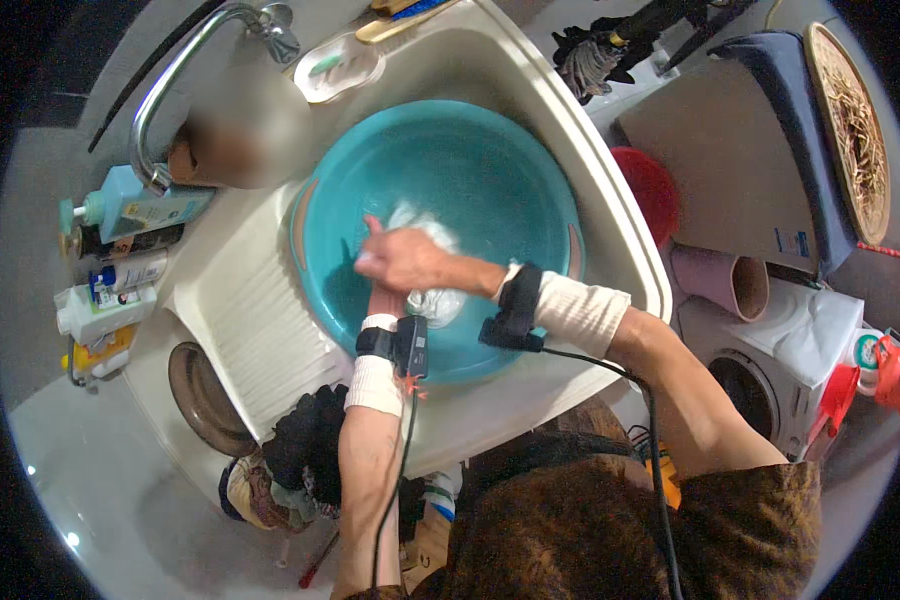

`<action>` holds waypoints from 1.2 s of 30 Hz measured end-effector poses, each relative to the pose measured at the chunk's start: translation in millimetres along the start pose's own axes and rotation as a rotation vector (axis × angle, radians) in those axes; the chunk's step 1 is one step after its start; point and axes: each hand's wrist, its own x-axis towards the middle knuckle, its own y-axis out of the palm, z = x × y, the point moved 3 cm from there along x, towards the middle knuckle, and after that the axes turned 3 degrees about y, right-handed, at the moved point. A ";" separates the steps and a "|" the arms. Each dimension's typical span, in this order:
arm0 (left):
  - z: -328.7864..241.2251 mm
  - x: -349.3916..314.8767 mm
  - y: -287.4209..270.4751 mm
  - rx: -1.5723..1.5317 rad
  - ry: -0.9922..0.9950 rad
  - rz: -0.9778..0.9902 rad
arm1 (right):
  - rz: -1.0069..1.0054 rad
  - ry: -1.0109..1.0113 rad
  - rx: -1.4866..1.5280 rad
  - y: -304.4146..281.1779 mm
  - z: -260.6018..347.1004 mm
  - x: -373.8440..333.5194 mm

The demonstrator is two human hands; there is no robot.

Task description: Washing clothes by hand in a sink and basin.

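A blue-green plastic basin (490, 150) with water in it stands inside a pale sink. Over its near left part, my right hand (410, 260) lies across my left hand (386, 300), which is mostly hidden beneath it. The right fingers look curled and closed, slightly blurred; what they hold, if anything, is hidden. A wet white cloth (436, 305) is bunched in the water under and beside both hands. Whether the left hand grips that cloth cannot be made out. Both wrists carry pale cuffs with black straps and cabled devices.
A ribbed washboard (250, 300) slopes left of the basin. The chrome faucet (142, 120) arches at upper left above several bottles (150, 205). A soap dish (340, 68) and brush (405, 22) sit on the far rim. Dark clothes (310, 440) lie near left; a washing machine (770, 370) stands right.
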 end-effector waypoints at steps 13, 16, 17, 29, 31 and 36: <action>-134.5 37.2 36.2 -1.098 -0.401 -0.313 | -0.116 0.122 -0.564 -58.3 -113.1 18.2; -105.3 43.8 15.7 -0.901 -0.402 -0.448 | -0.275 0.395 -0.449 -84.6 -188.1 -5.0; -86.0 43.2 15.9 -0.782 -0.506 -0.586 | -0.277 0.398 -0.458 -80.0 -196.8 -7.6; -55.8 55.3 54.1 -0.946 -0.669 -0.557 | 0.059 0.163 -0.118 -33.0 -143.7 -1.4; -55.9 49.3 47.5 -1.121 -0.654 -0.378 | -0.067 0.073 -0.023 0.3 -77.7 11.9; -100.7 53.3 61.0 -1.126 -0.617 -0.370 | -0.210 -0.196 -0.156 -2.7 -4.0 -0.9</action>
